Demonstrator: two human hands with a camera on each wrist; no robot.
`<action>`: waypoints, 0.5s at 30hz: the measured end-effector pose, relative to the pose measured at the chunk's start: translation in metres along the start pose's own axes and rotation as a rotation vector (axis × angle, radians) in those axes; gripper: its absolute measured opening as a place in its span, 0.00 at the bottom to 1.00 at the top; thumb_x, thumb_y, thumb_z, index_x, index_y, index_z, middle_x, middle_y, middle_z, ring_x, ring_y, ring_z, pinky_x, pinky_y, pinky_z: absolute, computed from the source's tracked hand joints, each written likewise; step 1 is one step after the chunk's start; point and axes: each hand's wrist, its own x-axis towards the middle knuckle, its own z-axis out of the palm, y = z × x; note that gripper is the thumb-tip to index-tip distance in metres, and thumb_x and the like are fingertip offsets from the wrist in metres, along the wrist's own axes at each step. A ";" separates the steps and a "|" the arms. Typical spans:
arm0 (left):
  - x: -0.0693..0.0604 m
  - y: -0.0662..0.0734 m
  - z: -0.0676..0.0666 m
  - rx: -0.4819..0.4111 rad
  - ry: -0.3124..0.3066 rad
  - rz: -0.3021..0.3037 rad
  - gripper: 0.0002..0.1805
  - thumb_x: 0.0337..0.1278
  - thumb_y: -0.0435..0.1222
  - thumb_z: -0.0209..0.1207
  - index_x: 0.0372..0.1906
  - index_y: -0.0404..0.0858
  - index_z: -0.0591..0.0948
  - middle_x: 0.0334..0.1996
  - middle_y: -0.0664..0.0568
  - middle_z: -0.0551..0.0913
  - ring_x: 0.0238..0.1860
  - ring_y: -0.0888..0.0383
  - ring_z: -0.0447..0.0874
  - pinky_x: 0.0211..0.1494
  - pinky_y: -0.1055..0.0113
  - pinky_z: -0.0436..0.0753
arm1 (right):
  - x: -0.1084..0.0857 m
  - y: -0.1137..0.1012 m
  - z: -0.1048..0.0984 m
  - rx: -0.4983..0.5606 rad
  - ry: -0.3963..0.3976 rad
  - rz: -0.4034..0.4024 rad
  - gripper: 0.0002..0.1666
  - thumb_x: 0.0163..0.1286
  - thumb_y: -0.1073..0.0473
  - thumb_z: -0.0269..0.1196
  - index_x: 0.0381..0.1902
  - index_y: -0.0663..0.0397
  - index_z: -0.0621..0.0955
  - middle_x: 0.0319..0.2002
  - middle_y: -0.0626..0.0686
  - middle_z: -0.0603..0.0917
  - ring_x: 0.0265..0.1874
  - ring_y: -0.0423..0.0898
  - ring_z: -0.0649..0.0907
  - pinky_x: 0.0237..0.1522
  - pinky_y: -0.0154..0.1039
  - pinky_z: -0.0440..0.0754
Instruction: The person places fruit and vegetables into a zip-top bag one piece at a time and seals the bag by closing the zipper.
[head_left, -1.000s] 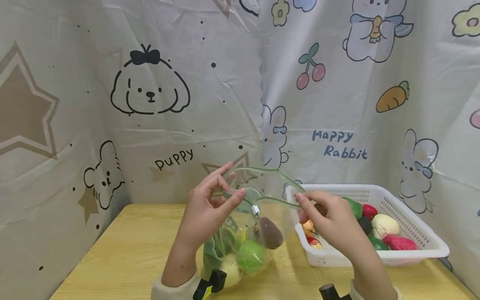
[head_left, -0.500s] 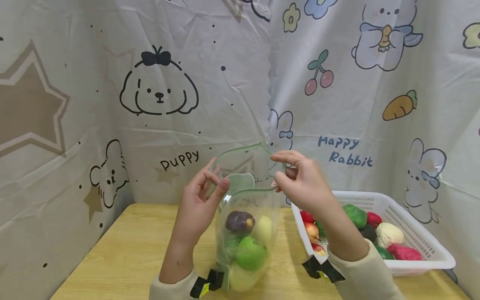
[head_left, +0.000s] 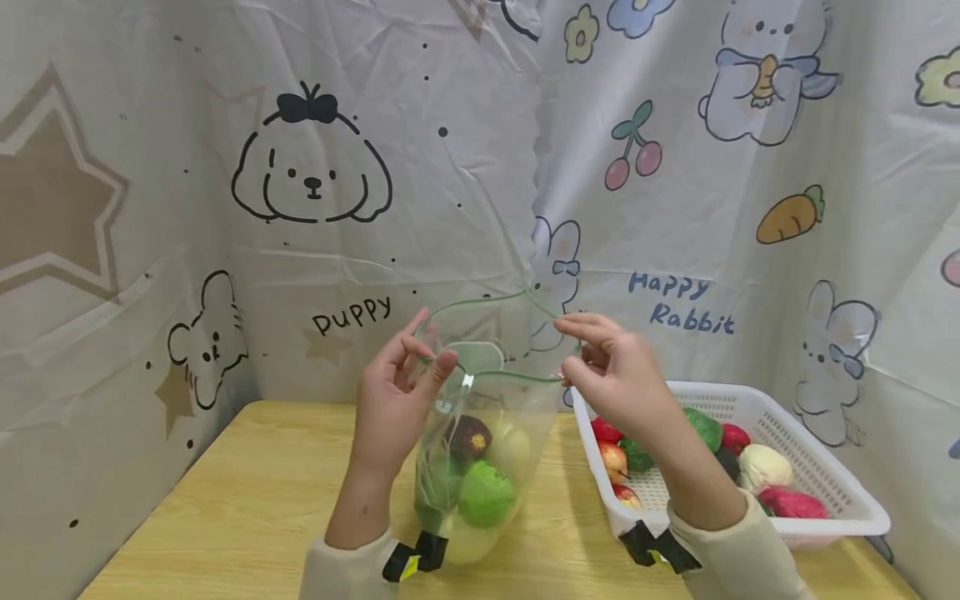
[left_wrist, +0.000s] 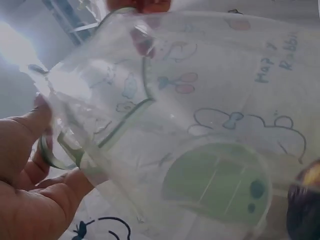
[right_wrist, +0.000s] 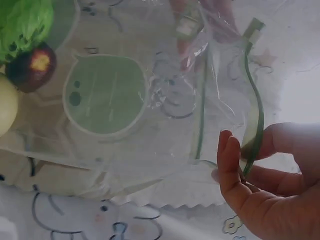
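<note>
"How are the hands?"

"Apart. The left hand at ten o'clock and the right hand at two each pinch the green-edged mouth of one clear plastic zip bag, taking its middle as the dial's centre."

"So the bag lies where?"

"Between them, its mouth spread, its body reaching down below both toward six."

"What's bigger than that?"

"One white cartoon-printed cloth, behind at twelve. Next, one pale yellow wood-grained table below. At three, one white perforated plastic basket."

"Holding?"

"At least eight pieces of produce, red, pink, green, dark and cream; some are partly hidden."

"And inside the bag?"

"One bright green ruffled ball. Around it: one dark purple round piece at eleven, and two pale yellow pieces, at one and near six. The greenish shape at nine I can't make out."

"Smallest?"

"One white zip slider, near the left hand."
</note>
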 end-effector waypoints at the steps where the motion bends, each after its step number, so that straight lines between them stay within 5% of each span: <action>1: 0.000 -0.001 -0.001 0.040 -0.011 -0.026 0.11 0.67 0.35 0.63 0.36 0.35 0.72 0.75 0.55 0.67 0.73 0.53 0.69 0.65 0.68 0.76 | -0.001 0.005 0.002 -0.012 -0.020 -0.003 0.28 0.66 0.72 0.56 0.64 0.61 0.79 0.66 0.55 0.77 0.17 0.38 0.72 0.20 0.31 0.71; 5: 0.000 -0.002 -0.005 0.087 -0.035 -0.064 0.12 0.68 0.35 0.63 0.36 0.33 0.72 0.75 0.53 0.67 0.73 0.52 0.69 0.65 0.66 0.76 | -0.009 0.022 0.001 0.028 -0.049 -0.043 0.25 0.75 0.67 0.57 0.68 0.58 0.77 0.68 0.56 0.74 0.31 0.41 0.86 0.33 0.34 0.85; 9: 0.000 0.000 -0.006 0.095 -0.058 -0.062 0.12 0.68 0.35 0.63 0.37 0.32 0.72 0.75 0.52 0.66 0.73 0.51 0.68 0.66 0.65 0.75 | -0.023 0.036 -0.014 0.054 0.014 -0.063 0.23 0.78 0.63 0.56 0.69 0.56 0.76 0.67 0.55 0.73 0.40 0.40 0.87 0.38 0.36 0.88; 13: 0.001 0.002 -0.005 0.110 -0.069 -0.062 0.12 0.68 0.35 0.63 0.37 0.33 0.72 0.75 0.51 0.67 0.73 0.50 0.68 0.67 0.59 0.75 | -0.036 0.057 -0.026 -0.017 0.065 0.064 0.21 0.78 0.61 0.57 0.67 0.55 0.78 0.64 0.58 0.77 0.40 0.38 0.86 0.37 0.34 0.86; 15: 0.002 0.002 -0.004 0.109 -0.072 -0.063 0.12 0.69 0.35 0.63 0.37 0.33 0.72 0.74 0.50 0.67 0.73 0.51 0.68 0.67 0.57 0.75 | -0.041 0.073 -0.027 -0.099 0.021 0.158 0.21 0.78 0.60 0.58 0.66 0.56 0.78 0.62 0.61 0.79 0.42 0.43 0.87 0.37 0.36 0.86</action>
